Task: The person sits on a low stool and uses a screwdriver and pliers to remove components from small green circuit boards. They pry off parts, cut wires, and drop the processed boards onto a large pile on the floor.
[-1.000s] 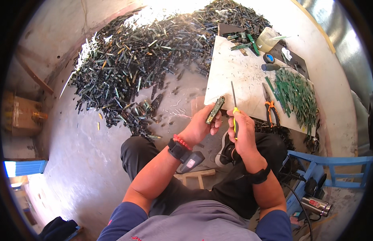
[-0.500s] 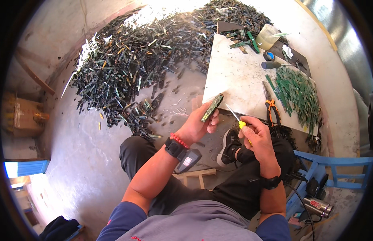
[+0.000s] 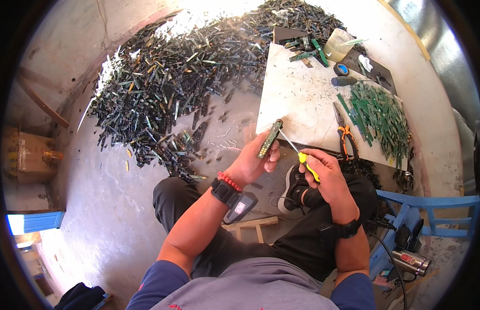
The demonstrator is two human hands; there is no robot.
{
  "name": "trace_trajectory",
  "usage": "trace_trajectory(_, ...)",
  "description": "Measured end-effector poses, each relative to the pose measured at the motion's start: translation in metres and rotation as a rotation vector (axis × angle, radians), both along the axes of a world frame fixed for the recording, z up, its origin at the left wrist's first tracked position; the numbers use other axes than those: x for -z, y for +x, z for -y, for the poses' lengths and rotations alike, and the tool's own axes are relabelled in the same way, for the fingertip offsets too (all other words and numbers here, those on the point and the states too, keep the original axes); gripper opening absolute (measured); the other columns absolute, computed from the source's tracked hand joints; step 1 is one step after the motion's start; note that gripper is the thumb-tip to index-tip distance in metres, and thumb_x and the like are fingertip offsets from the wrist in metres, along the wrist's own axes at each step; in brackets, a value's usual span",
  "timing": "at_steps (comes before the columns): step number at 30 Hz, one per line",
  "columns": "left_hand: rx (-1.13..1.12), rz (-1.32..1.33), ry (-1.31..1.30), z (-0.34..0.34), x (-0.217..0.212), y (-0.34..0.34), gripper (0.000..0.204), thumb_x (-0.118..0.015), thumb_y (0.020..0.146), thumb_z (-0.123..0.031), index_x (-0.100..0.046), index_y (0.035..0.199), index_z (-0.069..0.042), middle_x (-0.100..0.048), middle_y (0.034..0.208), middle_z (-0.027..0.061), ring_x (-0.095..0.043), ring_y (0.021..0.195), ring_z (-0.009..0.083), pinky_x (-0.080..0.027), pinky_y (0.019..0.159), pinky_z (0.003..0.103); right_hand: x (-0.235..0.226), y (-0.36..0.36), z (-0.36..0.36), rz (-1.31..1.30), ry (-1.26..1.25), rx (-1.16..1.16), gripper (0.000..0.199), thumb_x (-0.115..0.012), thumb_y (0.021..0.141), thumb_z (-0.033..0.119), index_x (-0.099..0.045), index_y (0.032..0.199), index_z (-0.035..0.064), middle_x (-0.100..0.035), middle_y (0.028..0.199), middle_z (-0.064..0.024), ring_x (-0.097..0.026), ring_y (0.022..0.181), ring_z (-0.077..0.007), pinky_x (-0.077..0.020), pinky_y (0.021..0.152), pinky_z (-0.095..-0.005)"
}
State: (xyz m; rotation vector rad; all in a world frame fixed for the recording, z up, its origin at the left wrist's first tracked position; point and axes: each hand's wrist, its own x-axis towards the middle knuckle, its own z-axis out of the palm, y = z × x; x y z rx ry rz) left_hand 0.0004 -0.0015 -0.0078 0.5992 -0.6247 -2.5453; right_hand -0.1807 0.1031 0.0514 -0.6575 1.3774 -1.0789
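Screwdriver (image 3: 298,153) tip, clenched in the right hand (image 3: 328,175), now meets the circuit strip (image 3: 270,138) the left hand (image 3: 250,163) fingers grip, having swung down from upright.

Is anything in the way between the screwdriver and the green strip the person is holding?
Nothing visible. The left hand holds the green strip up, and the right hand points the screwdriver at its top end. The shaft runs through open air right to the strip.
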Motion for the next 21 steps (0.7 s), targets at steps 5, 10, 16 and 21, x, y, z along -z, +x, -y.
trace_trajectory(5, 0.012, -0.025, 0.042, 0.000, 0.004, 0.000, 0.039, -0.037, 0.098, -0.047, -0.047, 0.088, -0.011, -0.043, 0.068, 0.0011, -0.035, 0.055, 0.0113, -0.031, 0.048, 0.024, -0.001, 0.009, 0.001, -0.284, -0.063, 0.019, 0.024, -0.056, 0.091, 0.012, -0.059, 0.112, 0.0010, -0.062, 0.078, -0.0069, -0.052, 0.057, -0.0082, -0.0435, 0.052, -0.0219)
trace_trajectory(10, 0.032, -0.001, 0.016, 0.000, 0.005, 0.000, 0.041, -0.037, 0.097, -0.049, -0.047, 0.086, -0.011, -0.043, 0.067, 0.0007, -0.035, 0.054, 0.0113, -0.030, 0.048, 0.024, 0.012, 0.017, 0.002, -0.913, -0.454, -0.023, 0.024, -0.063, 0.085, 0.008, -0.061, 0.107, -0.0007, -0.063, 0.078, -0.0102, -0.061, 0.071, -0.0167, -0.0506, 0.070, -0.0292)
trace_trajectory(16, -0.023, 0.052, -0.042, -0.001, 0.004, -0.004, 0.041, -0.037, 0.098, -0.048, -0.048, 0.086, -0.011, -0.043, 0.066, -0.0001, -0.034, 0.051, 0.0116, -0.030, 0.047, 0.024, 0.011, 0.020, 0.000, -0.282, -0.114, 0.102, 0.018, -0.062, 0.088, 0.012, -0.062, 0.104, 0.0034, -0.062, 0.076, -0.0054, -0.056, 0.060, -0.0109, -0.0442, 0.051, -0.0237)
trace_trajectory(21, -0.036, 0.126, -0.161, 0.000, -0.004, -0.009, 0.043, -0.034, 0.099, -0.048, -0.048, 0.082, -0.010, -0.042, 0.062, -0.0003, -0.036, 0.050, 0.0109, -0.029, 0.045, 0.024, 0.005, 0.023, 0.000, 0.372, 0.090, 0.183, 0.018, -0.056, 0.092, 0.014, -0.057, 0.109, 0.0093, -0.055, 0.076, -0.0031, -0.043, 0.048, -0.0048, -0.0266, 0.036, -0.0173)
